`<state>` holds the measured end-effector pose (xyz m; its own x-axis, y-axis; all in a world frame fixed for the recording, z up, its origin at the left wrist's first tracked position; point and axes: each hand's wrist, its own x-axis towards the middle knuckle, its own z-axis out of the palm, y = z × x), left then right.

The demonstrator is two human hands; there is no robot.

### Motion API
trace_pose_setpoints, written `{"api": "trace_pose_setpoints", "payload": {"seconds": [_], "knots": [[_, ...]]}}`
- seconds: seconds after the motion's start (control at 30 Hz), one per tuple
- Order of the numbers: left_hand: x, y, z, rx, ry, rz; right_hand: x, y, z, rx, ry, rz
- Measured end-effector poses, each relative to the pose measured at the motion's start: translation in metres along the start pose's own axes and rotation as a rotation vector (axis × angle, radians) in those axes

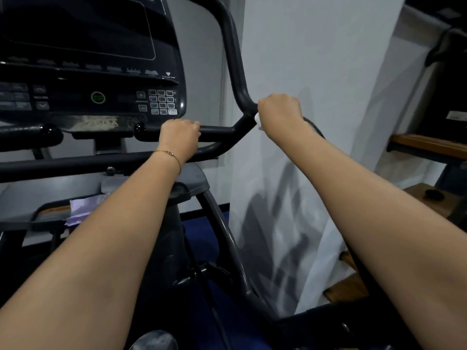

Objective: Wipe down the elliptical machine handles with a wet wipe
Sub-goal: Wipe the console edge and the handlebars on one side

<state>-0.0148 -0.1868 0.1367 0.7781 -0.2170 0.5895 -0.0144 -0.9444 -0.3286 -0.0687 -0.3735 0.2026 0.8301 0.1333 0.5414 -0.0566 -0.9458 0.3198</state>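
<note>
- The right hand (279,112) is closed tightly round the dark handle (236,61), just where the upright tube bends into the joint. Only a small white edge of the wet wipe (256,119) pokes out at the thumb side of the fist.
- The left hand (179,135) is wrapped round the short horizontal grip (218,130) with nothing in it, apparently steadying the machine.
- Risk: most of the wipe is bunched inside the fist, so it may ride along in a wad and leave the far side of the tube untouched.
- Risk: the joint has an awkward crook where the tubes meet. A straight pull would probably skip it.
- Risk: if this handle is one of the swinging ones, a hard stroke might move it. The left hand's hold looks like the only check on that.
- Risk: the keypad (161,102) on the console (101,46) is near the left hand, so a stray reach could press a button or put moisture on it.
- Risk: the thin bracelet (169,153) on the left wrist could catch on the bar.
- Count: two hands, one wipe in view, one console and one green round button (97,97).
- Count: three dark tubes run into the joint, and there are two glossy round knobs (139,128) under the console.
- Count: one lilac packet (79,210) lies on the lower tray. I can't tell what it holds.
</note>
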Motion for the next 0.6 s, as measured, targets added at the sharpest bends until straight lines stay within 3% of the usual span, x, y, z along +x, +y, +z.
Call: {"api": "trace_pose_setpoints", "payload": {"seconds": [0.6], "knots": [[-0.002, 0.002, -0.001, 0.009, 0.005, -0.011, -0.010, 0.022, -0.017, 0.231, -0.062, 0.054]]}}
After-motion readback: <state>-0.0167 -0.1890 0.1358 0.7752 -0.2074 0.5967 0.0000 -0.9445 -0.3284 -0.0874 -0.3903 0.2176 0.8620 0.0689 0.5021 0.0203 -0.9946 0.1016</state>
